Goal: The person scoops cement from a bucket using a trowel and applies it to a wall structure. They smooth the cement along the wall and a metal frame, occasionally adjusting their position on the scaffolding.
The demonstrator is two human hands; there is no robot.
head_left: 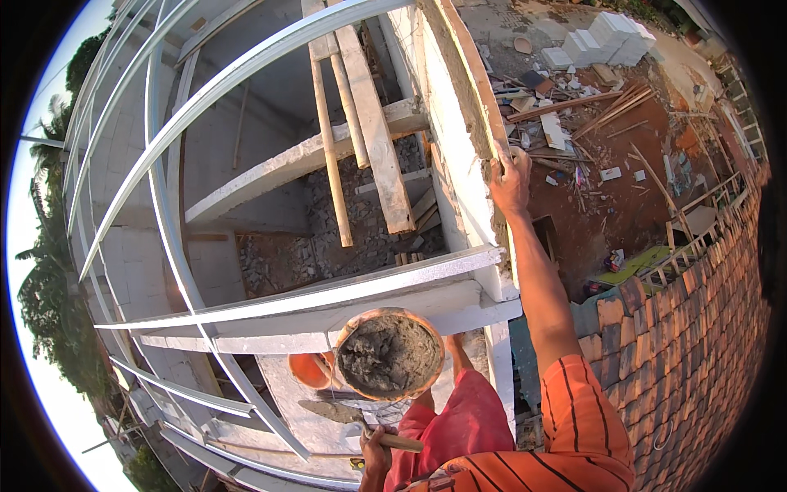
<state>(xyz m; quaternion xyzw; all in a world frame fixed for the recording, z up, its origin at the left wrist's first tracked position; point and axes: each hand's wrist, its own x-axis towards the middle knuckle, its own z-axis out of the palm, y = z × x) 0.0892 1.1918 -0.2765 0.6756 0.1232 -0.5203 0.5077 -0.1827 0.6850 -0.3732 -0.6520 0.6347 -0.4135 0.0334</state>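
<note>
My left hand [375,453], low in the view, is closed around the wooden handle of a pointed trowel [334,412]; its blade is smeared with grey mortar. Just beyond the trowel, a round tub [436,377] filled with wet grey mortar [385,351] stands by the white wall. My right arm reaches forward along the wall top. There my right hand [511,180] curls over the near end of a long wooden board [474,70], which lies along the wall's outer edge. A strip of mortar [459,98] runs beside the board. My right fingertips are partly hidden.
Silver metal roof beams [238,90] cross at left above a deep room. Loose planks [373,131] span it. An orange bucket [310,371] sits beside the tub. At right, a tiled roof [680,344] slopes beneath me; farther off, timber debris [615,111] and white blocks [611,37] lie below.
</note>
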